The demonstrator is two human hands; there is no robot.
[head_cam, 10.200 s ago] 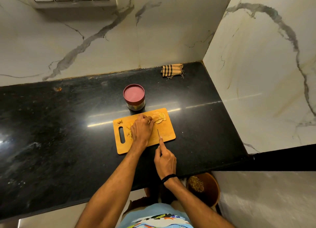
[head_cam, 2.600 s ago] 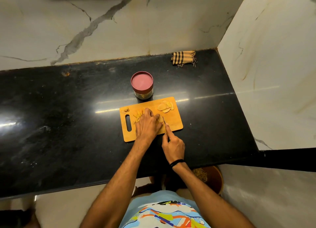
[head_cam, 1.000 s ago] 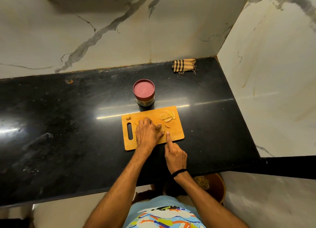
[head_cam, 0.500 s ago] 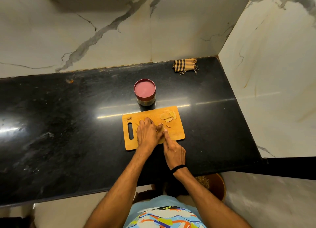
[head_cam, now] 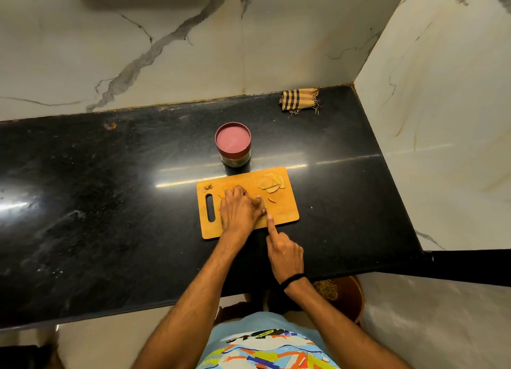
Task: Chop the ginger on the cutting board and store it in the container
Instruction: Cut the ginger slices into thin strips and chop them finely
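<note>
An orange cutting board (head_cam: 284, 211) lies on the black counter (head_cam: 110, 202). My left hand (head_cam: 239, 209) presses down on a piece of ginger at the board's middle, with fingers curled over it; the piece is mostly hidden. My right hand (head_cam: 284, 248) grips a knife (head_cam: 264, 204), index finger stretched along the blade's back, the blade right beside my left fingers. A pile of ginger slices (head_cam: 271, 184) sits at the board's far right corner. One loose sliver (head_cam: 272, 200) lies near the blade. The container (head_cam: 233, 144), a jar with a red lid on, stands just behind the board.
A folded checked cloth (head_cam: 300, 100) lies at the counter's back right corner. Marble walls rise behind and to the right. A small scrap (head_cam: 207, 187) sits at the board's far left corner. A brown pot (head_cam: 343, 294) stands on the floor below the counter's front edge.
My right hand and the knife have drawn back slightly toward me since half a second ago. My left hand stays on the ginger.
</note>
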